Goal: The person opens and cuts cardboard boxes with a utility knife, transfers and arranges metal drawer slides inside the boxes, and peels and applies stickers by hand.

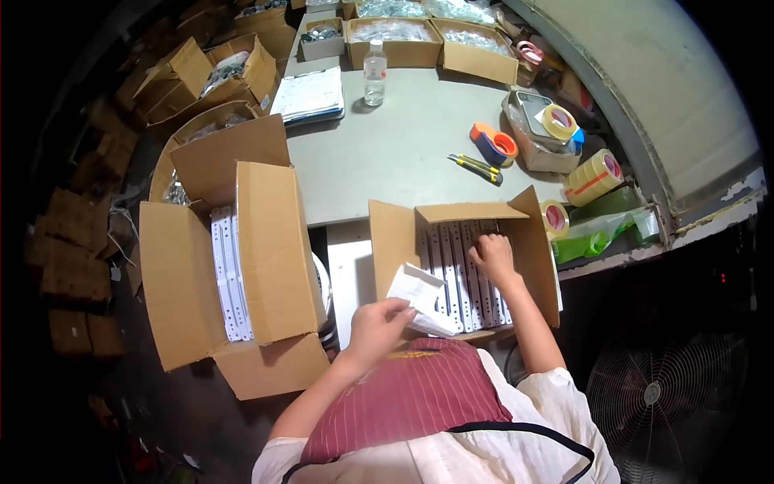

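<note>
A white folded paper sheet (pixel 419 290) is pinched in my left hand (pixel 379 329), over the left part of an open cardboard box (pixel 389 234). Inside that box, long white slotted metal strips (pixel 453 278) that look like drawer slides stand packed side by side. My right hand (pixel 493 256) reaches into the box near its far right part. Its fingers are curled down against the strips, and what they grip, if anything, is hidden. To the left stands a second open box (pixel 278 258), with similar strips (pixel 231 274) showing in its opening.
On the grey table (pixel 403 153) are a water bottle (pixel 374 74), papers (pixel 310 95), yellow-black cutters (pixel 477 167) and an orange-blue tape dispenser (pixel 493 145). Boxes of bagged parts (pixel 393 40) line the back. Tape rolls (pixel 595 177) lie right, above a fan (pixel 651 394).
</note>
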The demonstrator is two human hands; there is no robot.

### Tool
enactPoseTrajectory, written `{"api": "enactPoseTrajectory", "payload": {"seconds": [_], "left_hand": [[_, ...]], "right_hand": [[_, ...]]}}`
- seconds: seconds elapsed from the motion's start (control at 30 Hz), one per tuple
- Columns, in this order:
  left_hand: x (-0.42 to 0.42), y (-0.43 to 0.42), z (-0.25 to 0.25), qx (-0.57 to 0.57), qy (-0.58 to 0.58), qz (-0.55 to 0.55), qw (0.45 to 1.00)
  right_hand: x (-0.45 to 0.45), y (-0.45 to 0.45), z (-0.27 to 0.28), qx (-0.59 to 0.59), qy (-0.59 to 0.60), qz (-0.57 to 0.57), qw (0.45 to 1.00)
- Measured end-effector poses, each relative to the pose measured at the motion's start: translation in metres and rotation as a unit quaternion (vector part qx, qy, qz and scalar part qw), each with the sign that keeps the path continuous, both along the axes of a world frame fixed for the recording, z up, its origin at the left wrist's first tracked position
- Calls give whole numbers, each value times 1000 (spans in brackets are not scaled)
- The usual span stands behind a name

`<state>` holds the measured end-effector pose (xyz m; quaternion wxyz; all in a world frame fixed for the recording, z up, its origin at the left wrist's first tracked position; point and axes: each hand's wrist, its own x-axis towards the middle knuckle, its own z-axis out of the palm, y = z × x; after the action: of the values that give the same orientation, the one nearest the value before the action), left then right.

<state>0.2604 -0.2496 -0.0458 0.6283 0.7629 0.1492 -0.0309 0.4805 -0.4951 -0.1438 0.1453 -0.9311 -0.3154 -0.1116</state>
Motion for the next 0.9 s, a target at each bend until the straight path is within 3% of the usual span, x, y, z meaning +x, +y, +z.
{"api": "enactPoseTrajectory", "payload": {"seconds": [0.03, 0.23, 0.37, 0.4, 0.5, 0.63, 0.73, 0.9], "left_hand": [[-1, 0, -4, -1, 0, -2, 1000], [0, 4, -9, -31, 1, 7, 999], [-1, 4, -14, -28, -10, 6, 1000], [-1, 4, -14, -25, -10, 6, 1000], [1, 3, -15, -14, -10, 2, 1000], [3, 0, -16, 3, -14, -6, 1000], [4, 0, -5, -10, 11, -17, 1000], [4, 1, -1, 27, 11, -30, 999]], "right_hand": [[7, -9, -11, -86, 13, -14, 996], [0, -9, -31, -156, -3, 36, 987], [-15, -7, -5, -122, -55, 171, 976], [-22, -7, 8, -118, -6, 198, 973], [-50, 12, 36, 49, 74, 196, 977], [-94, 53, 95, 228, 212, 181, 933], [-110, 66, 122, 172, 246, 230, 926], [-112, 71, 116, 126, 215, 252, 935]]}}
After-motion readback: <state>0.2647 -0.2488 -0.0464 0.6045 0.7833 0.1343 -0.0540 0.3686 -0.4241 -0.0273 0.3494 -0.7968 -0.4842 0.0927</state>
